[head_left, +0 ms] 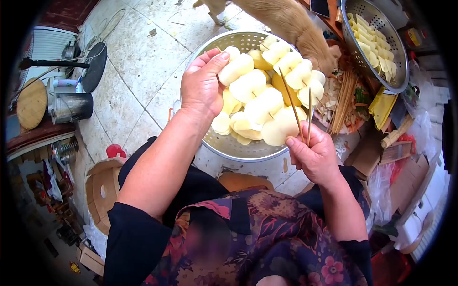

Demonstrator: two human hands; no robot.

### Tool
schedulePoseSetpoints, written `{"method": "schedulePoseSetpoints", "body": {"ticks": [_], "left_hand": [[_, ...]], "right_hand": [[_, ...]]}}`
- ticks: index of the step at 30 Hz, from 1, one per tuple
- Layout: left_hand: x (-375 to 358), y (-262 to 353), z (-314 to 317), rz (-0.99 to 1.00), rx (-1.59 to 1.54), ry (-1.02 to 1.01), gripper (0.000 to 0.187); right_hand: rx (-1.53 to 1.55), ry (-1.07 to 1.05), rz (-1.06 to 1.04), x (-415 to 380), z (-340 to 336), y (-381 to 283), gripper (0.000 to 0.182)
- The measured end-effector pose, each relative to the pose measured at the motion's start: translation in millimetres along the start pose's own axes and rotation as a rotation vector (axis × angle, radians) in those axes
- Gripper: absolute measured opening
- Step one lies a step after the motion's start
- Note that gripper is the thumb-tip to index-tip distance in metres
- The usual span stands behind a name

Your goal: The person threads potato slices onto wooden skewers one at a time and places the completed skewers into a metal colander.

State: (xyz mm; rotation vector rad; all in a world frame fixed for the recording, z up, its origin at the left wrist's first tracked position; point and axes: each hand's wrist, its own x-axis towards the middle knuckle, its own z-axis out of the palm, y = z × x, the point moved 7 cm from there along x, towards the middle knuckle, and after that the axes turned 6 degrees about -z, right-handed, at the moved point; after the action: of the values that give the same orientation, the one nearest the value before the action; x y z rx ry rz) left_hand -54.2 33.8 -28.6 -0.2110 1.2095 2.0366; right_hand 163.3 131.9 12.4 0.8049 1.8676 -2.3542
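Setting, largest first: a soiled tile floor lay under everything. A tan dog stood beyond the work, head lowered at the far right side of a big perforated colander. A second colander, tilted, stood at the upper right and held further pale slices.

Main specimen: a row of slices ran slantwise over the big colander, between the two hands, with bits of a thin stick showing between slices. Other slices, also on sticks, lay along the colander's far right side. A bundle of sticks rested on the scraps to the right.

Left hand: thumb and fingers pinched together on the far end of the row. Right hand: thumb and fingers closed on the lower parts of two sticks, free tips pointing up and slightly apart. Its thumb was just beside the nearest slice; contact could not be confirmed. Smaller, a yellow whole piece sat among the slices.

Judgement: the step in hand looked like arranging slices along a stick. The next move seemed to call for a steady left pinch and a light right grip, so that the thin slices would not split.
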Motion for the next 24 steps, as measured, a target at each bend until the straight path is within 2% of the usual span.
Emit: {"method": "schedulePoseSetpoints", "body": {"ticks": [6, 11, 14, 18, 22, 24], "left_hand": [[-7.1, -5.6, 14.1, -0.063, 0.076, -0.059, 0.048], [-3.1, -23.3, 9.9, -0.212, -0.066, -0.075, 0.049], [-7.9, -26.0, 11.3, -0.209, -0.078, -0.003, 0.052], [-7.9, -23.4, 13.7, -0.189, -0.057, -0.023, 0.054], [-12.5, -25.0, 14.8, -0.16, -0.088, 0.036, 0.056], [-13.9, -26.1, 16.9, -0.142, -0.132, 0.044, 0.056]], "right_hand": [[0.024, 0.08, -0.018, 1.8, -4.7, -1.3, 0.019], [0.03, 0.043, 0.016, 0.0, -1.4, 0.3, 0.019], [-0.014, 0.045, 0.003, -0.3, -1.7, 1.0, 0.016], [-0.173, 0.055, -0.074, 0.1, 0.2, 1.5, 0.014], [-0.145, 0.073, -0.077, 0.7, -0.4, 0.3, 0.014], [-0.027, 0.086, -0.019, 1.4, -2.1, -1.3, 0.015]]}}
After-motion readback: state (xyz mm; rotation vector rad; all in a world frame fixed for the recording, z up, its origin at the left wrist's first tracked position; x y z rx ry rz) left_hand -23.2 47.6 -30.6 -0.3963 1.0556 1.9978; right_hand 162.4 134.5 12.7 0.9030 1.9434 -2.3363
